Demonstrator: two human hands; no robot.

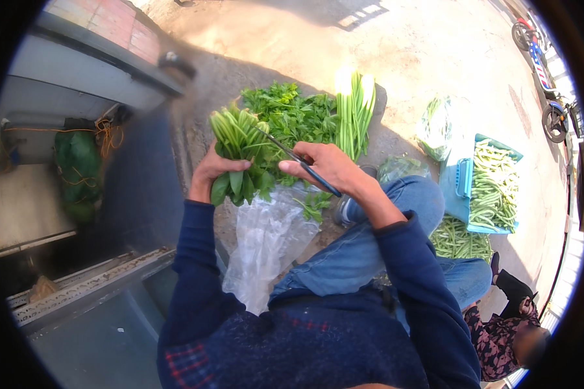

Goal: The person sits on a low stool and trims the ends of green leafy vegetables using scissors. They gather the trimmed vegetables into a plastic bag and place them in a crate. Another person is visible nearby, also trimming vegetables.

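Note:
My left hand (219, 165) is closed round a bunch of leafy greens (237, 133), its cut stems upward and broad leaves hanging below. My right hand (328, 165) grips a dark-handled cutting tool (321, 180). Its narrow tip reaches the side of the stems; I cannot tell whether it is a knife or scissors. Behind the bunch lies a heap of leafy celery-like greens (298, 113). Pale green stalks (353, 120) lie to its right. Under my hands a clear plastic bag (266, 236) is spread, with a loose leafy sprig (315, 204) at its edge.
On the right, a blue crate (459, 175) holds green beans (493, 188), with more beans (461, 240) beside my knee. A bagged vegetable (437, 129) lies beyond. A metal-sided structure (104, 58) stands left. Another person (506, 337) is at lower right; scooters (542, 71) stand far right.

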